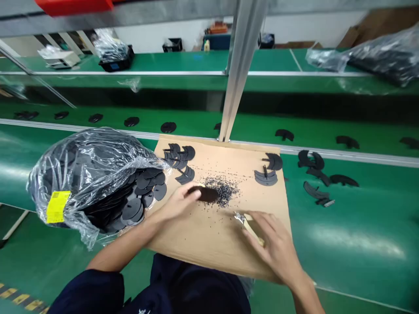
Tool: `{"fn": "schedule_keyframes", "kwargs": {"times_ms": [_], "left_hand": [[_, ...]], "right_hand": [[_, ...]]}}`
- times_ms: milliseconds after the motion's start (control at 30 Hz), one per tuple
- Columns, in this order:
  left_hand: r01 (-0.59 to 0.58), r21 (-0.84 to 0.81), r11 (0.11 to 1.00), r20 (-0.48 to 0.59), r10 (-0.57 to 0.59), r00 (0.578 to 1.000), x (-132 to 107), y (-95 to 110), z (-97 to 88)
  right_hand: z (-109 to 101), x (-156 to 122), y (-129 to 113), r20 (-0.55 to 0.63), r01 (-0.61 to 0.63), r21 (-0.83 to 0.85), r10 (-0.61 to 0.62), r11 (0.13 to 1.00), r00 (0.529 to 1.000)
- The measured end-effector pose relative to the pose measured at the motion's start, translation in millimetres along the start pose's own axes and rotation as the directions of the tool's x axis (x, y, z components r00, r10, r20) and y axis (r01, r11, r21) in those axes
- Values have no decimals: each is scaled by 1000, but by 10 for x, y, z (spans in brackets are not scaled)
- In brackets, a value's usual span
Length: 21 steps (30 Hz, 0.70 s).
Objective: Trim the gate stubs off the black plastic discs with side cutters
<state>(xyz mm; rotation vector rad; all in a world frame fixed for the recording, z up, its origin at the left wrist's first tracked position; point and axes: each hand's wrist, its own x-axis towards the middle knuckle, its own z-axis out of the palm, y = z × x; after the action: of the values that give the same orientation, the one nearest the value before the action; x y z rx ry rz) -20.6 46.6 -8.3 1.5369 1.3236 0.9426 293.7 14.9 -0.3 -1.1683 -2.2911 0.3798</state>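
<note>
Near the middle of the brown cardboard sheet (209, 240), the left hand (176, 204) pinches a flat black curved piece (207, 194) beside loose black crumbs (225, 188). The right hand (275, 246) grips small tan-handled metal nippers (245, 220). Trimming likely goes best with the piece pressed steady.

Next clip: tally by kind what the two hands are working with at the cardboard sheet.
Hand tool, held by right hand: 1
Black part, held by left hand: 1
Heap of black crumbs: 1
Cardboard sheet: 1
Total: 4
</note>
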Motion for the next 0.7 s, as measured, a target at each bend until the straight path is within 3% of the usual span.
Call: {"fn": "schedule_keyframes", "kwargs": {"times_ms": [100, 200, 300, 400, 533, 700], "left_hand": [[34, 184, 982, -147, -6, 989, 573, -127, -246], [17, 257, 966, -220, 41, 975, 1253, -148, -472], [5, 345, 939, -199, 67, 978, 1813, -112, -634], [30, 441, 897, -134, 33, 990, 2162, -96, -721], [100, 544, 833, -115, -44, 992, 2430, -97, -607], [170, 584, 794, -107, -131, 985, 2616, -29, -79]], "right_hand": [[140, -258, 135, -16, -35, -60, 34, 998, 999], [305, -473, 210, -80, -43, -154, 31, 987, 996], [412, -618, 218, -141, -43, -225, 12, 973, 990], [438, -709, 193, -172, -64, -249, 21, 966, 985], [421, -776, 191, -205, -79, -250, 27, 965, 978], [447, -787, 280, -247, -55, -245, -7, 968, 969]]}}
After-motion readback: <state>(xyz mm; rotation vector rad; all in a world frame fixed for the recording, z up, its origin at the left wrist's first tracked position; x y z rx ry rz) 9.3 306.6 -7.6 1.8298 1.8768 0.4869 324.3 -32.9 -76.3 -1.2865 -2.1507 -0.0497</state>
